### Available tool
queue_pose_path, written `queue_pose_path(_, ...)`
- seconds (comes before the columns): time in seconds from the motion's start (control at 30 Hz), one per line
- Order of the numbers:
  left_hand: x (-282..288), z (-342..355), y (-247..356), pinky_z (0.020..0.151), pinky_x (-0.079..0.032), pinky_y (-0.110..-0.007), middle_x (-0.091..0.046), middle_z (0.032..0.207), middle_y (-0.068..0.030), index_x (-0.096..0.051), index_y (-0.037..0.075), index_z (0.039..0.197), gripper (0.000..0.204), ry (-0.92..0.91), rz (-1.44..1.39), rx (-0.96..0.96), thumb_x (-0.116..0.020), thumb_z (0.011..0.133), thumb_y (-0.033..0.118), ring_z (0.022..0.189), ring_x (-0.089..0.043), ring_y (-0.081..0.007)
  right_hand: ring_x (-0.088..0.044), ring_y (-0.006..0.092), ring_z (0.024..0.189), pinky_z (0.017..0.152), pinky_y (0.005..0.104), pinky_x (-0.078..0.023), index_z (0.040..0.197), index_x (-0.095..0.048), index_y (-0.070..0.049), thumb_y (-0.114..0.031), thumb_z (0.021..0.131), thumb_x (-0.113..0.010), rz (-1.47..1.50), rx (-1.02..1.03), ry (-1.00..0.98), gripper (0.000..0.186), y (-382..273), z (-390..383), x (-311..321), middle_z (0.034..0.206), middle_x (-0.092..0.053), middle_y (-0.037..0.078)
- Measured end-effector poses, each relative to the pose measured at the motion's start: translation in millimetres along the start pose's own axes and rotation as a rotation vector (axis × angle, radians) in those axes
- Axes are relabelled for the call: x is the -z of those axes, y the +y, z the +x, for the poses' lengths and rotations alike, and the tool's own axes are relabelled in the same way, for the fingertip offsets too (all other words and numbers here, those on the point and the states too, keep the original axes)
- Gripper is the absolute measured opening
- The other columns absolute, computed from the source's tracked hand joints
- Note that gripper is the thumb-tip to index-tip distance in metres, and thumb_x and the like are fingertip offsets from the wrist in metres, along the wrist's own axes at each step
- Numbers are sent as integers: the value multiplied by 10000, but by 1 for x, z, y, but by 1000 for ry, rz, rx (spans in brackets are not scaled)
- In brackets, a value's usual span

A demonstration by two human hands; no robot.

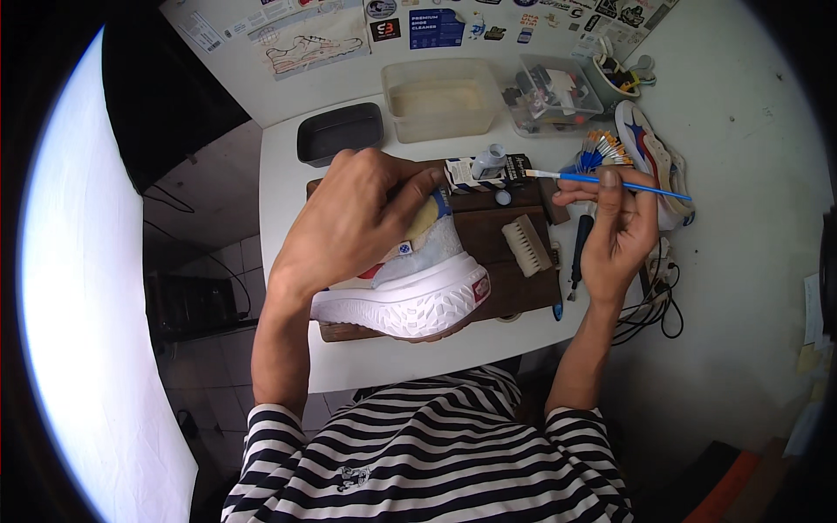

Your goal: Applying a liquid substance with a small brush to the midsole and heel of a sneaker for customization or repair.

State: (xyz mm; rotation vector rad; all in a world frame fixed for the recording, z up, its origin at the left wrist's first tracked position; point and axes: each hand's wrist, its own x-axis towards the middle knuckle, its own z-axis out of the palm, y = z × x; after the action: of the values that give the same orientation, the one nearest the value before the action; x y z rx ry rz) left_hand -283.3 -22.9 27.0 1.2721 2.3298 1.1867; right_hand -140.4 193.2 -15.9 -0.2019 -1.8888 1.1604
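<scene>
My left hand (340, 218) is closed on the upper of a sneaker (410, 305) with a thick white sole, a grey heel and a red heel patch. The shoe lies tilted over a dark wooden board (478, 225), its front part hidden behind my hand and wrist. Between the fingers of my right hand (617, 231), raised over the table's right side, is a slim blue paintbrush (575, 178), its pale bristles pointing left. Near those bristles, an uncapped small bottle (490, 162) rests at a black-and-white box (459, 173). A round cap (503, 198) sits just below it.
A scrub brush (526, 246) lies on the board, and a black pen-like tool (581, 244) beside it. Two tubs, a dark one (340, 131) and a clear one (440, 100), stand behind. At right are several paintbrushes (602, 150), another sneaker (643, 144) and cables (660, 301).
</scene>
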Motion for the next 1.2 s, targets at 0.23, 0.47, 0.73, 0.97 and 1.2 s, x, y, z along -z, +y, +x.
queue_pose_path(0.23,-15,-3,-3,541,-465,-386,-589,598,-208,-708,-76,874,343,-91,30,-96,-570,1001,211,493,-559,-300,-665,191,639,575,337,-499,988,-572,27,-168,1025,-583,-382,37,-280,198,43,43,-30,736,-663,134)
queue_pose_path(0.47,-35,4,-10,662,-498,-441,-655,772,-265,-704,-65,994,301,-215,-31,12,-570,995,205,697,-647,-399,-624,337,601,560,434,-445,940,-554,20,-139,1002,-597,-364,50,-390,175,70,50,-47,732,-644,186)
queue_pose_path(0.73,-38,6,-9,717,-504,-461,-659,815,-285,-714,-40,1051,300,-241,7,3,-567,998,217,743,-640,-436,-555,173,557,547,342,-439,971,-577,21,-174,1020,-590,-363,52,-372,201,77,47,-45,676,-631,122)
queue_pose_path(0.97,-34,5,-8,727,-528,-442,-682,836,-265,-720,-40,1044,261,-239,-2,-33,-579,986,173,750,-667,-414,-680,175,615,555,323,-496,952,-572,24,-129,1008,-594,-252,-33,-190,165,72,41,-36,693,-669,120)
queue_pose_path(1.2,-34,3,-10,728,-542,-432,-691,835,-259,-724,-50,1020,256,-195,76,-16,-589,978,163,763,-684,-398,-657,138,564,522,297,-493,948,-581,23,-131,1007,-596,-223,-68,-120,166,83,32,-35,672,-674,105)
